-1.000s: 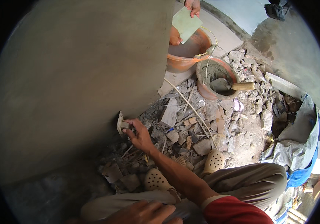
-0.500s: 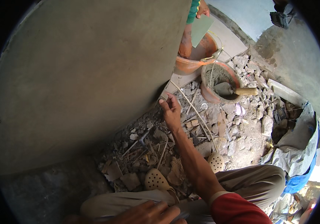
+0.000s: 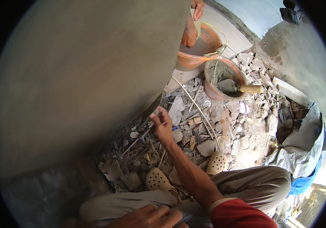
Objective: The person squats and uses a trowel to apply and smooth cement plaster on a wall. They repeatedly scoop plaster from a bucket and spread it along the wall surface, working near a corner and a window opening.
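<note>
The right hand (image 3: 162, 124) reaches over the rubble (image 3: 193, 129) beside the grey wall (image 3: 79, 76), pinching a small pale scrap (image 3: 154, 113) at its fingertips. The left hand (image 3: 147, 217) rests flat, fingers loosely spread, on the person's knee.

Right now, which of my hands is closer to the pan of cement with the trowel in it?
The right hand. It is raised over the rubble, below and left of the cement pan. The left hand rests on the knee, far below.
</note>
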A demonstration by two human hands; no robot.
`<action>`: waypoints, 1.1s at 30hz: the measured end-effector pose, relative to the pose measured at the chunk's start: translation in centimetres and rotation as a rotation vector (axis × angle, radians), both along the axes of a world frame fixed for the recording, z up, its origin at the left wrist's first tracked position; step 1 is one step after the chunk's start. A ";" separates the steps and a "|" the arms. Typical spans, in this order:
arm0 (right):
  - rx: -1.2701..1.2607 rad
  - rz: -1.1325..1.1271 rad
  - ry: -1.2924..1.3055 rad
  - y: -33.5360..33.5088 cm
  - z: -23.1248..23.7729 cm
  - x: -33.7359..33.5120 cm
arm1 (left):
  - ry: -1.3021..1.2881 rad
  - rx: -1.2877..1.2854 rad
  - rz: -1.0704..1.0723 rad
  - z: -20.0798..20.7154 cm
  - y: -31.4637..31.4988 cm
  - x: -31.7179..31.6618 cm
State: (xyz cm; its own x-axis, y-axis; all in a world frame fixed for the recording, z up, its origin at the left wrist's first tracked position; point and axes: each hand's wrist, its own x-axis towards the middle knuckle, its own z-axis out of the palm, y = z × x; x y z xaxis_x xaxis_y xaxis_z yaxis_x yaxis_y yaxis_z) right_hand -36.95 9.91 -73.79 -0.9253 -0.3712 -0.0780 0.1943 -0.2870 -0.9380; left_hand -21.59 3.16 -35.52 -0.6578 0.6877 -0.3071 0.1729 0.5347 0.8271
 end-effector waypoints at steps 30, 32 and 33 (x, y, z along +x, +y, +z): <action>-0.012 0.094 -0.181 -2.6 -2.5 0.0 | -0.011 0.022 -0.001 0.0 -0.3 -0.4; -0.066 0.130 -0.160 -1.6 -1.9 1.0 | 0.012 0.001 0.007 0.0 -0.3 -0.3; -0.082 0.148 -0.163 -1.1 -1.6 1.1 | 0.013 -0.005 0.008 0.0 -0.4 -0.3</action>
State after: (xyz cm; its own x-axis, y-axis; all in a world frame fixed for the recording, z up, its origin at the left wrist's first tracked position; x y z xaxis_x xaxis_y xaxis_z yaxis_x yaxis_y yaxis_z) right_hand -35.90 8.84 -75.38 -0.8379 -0.5133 -0.1856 0.3867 -0.3180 -0.8656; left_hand -21.87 2.79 -35.48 -0.6676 0.6807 -0.3017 0.1792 0.5402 0.8222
